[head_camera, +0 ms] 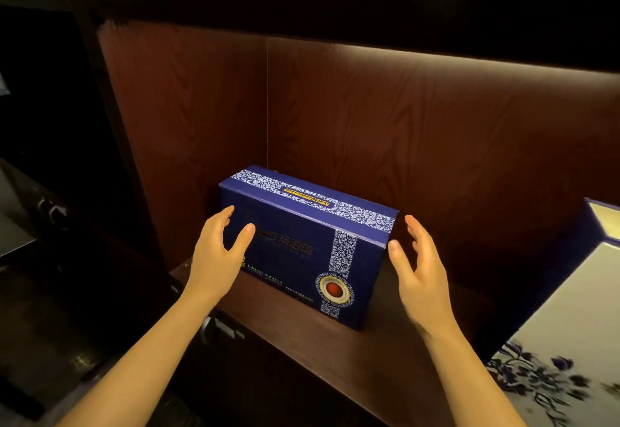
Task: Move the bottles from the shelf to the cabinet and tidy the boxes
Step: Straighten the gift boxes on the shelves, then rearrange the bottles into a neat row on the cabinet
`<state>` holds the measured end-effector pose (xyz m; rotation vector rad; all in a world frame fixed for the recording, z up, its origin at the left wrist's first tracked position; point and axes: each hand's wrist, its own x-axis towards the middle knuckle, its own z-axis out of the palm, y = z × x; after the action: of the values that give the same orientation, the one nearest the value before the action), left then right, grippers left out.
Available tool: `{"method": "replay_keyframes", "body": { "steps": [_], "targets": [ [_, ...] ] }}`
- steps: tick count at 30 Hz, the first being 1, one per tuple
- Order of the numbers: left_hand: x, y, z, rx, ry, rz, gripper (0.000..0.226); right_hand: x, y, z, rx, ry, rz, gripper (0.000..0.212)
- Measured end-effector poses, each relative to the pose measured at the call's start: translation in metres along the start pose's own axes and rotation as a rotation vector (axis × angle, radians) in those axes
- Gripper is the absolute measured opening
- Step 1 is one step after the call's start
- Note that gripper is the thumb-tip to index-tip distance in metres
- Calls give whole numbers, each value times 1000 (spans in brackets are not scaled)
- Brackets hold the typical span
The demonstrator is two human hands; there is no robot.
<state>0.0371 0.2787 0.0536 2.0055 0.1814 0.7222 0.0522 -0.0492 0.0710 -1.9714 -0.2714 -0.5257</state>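
Note:
A dark blue box (302, 242) with white floral bands and a red round emblem stands on the dark wooden shelf (335, 353), near its left rear corner. My left hand (218, 255) is at the box's left end, fingers straight, thumb lying over the front face. My right hand (419, 269) hovers just off the box's right end with fingers spread, a small gap between them. No bottle is in view.
A cream box with blue flower print and a dark blue lid (570, 326) stands at the right edge of the shelf. Reddish wood panels (402, 124) close the back and left side. Left of the shelf it is dark, with dim objects lower down.

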Motion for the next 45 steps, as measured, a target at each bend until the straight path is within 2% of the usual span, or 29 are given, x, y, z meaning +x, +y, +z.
{"method": "replay_keyframes", "body": {
  "steps": [7,13,18,21,29,34,36,39,45],
  "targets": [
    [-42,28,-25,173,-3,203,55,-37,-44,-12,-323,-41,-234,65],
    [-76,60,-29,288,-53,343,45,-72,-61,-38,-501,-2,-268,49],
    [-92,93,-1,270,-160,411,36,-99,-63,-74,-554,88,-179,32],
    [-104,119,30,206,-238,489,26,-118,-63,-106,-584,141,-117,32],
    [-175,201,121,-11,-454,701,35,-183,-61,-214,-748,276,18,35],
    [-236,250,166,-81,-600,762,17,-236,-57,-281,-812,422,85,29],
    [-262,271,183,-88,-658,809,17,-259,-57,-309,-858,461,113,27],
    [-304,305,205,-126,-722,880,20,-293,-56,-351,-908,523,167,29],
    [-395,377,240,-189,-780,977,10,-359,-61,-437,-951,613,271,34]
  ]
}}
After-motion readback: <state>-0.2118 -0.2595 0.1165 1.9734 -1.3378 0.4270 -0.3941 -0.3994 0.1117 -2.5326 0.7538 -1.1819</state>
